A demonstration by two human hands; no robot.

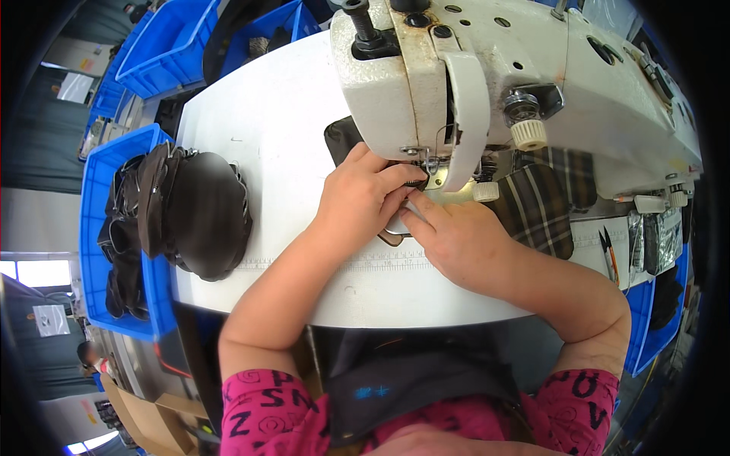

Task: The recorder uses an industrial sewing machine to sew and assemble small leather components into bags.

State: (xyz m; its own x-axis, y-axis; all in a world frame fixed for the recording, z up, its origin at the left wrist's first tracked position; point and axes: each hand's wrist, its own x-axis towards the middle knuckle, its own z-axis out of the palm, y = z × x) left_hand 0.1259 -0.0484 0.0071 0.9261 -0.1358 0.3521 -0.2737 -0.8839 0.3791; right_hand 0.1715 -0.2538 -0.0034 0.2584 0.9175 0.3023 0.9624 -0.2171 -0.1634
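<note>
Sewing machine [525, 45], one, above one dark cloth [341, 143]: my left hand [359, 191] pinches it; my right hand [462, 237] touches it, grip unclear.

White metal sewing machine [525, 45] was cut off above — dark flat fabric [340, 138] was partly hidden by bare left hand [359, 190].

There are two plaid pieces [530, 216] and one sewing machine [532, 45].

I saw the dark fabric piece [340, 138] lying partly hidden on the white surface [289, 99], its rounded corner showing beyond the left hand [355, 190].
</note>
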